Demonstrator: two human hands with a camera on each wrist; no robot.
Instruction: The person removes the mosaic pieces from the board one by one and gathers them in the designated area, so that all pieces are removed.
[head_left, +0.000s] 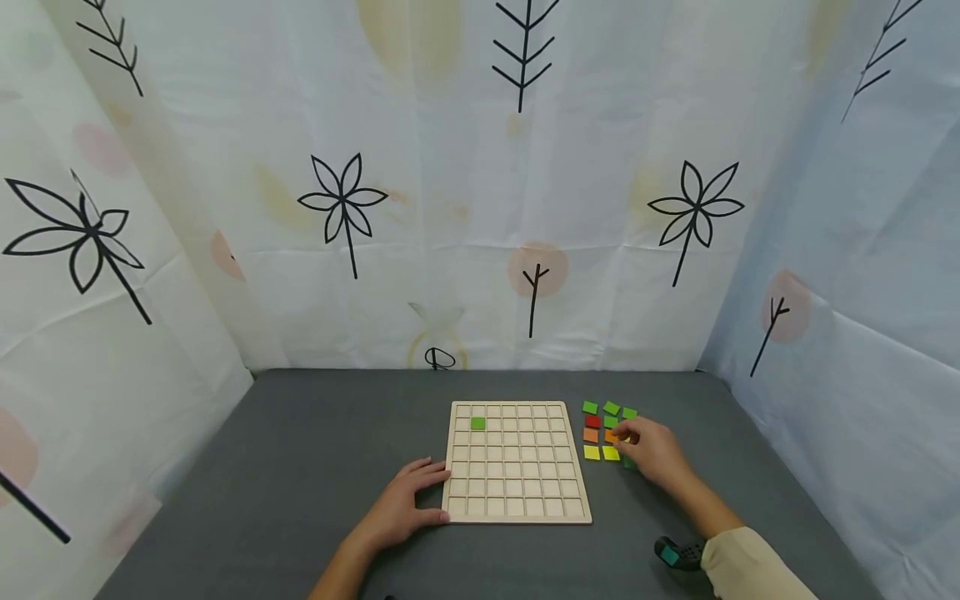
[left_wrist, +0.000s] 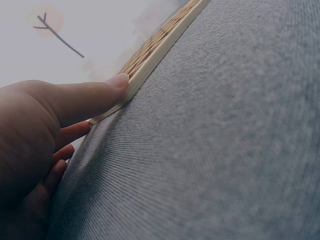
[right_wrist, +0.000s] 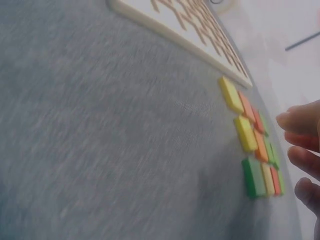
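A pale wooden grid board (head_left: 521,524) lies on the table, with one green tile (head_left: 477,423) in a cell near its upper left. My left hand (head_left: 405,504) rests at the board's left edge, its straight thumb (left_wrist: 95,97) touching the rim and the fingers stretched out. To the right of the board, my right hand (head_left: 654,450) is over the loose tiles, fingers bent loosely with nothing between them in the right wrist view. Those tiles sit in short rows: green ones (head_left: 590,407), a red tile (head_left: 592,422), orange ones (head_left: 591,436) and yellow ones (head_left: 592,452). The hand covers part of the right column.
A small black device with a teal patch (head_left: 670,554) is near the right forearm. Grey cloth (head_left: 315,450) covers the table. White patterned curtains (head_left: 450,300) stand behind it and at both sides.
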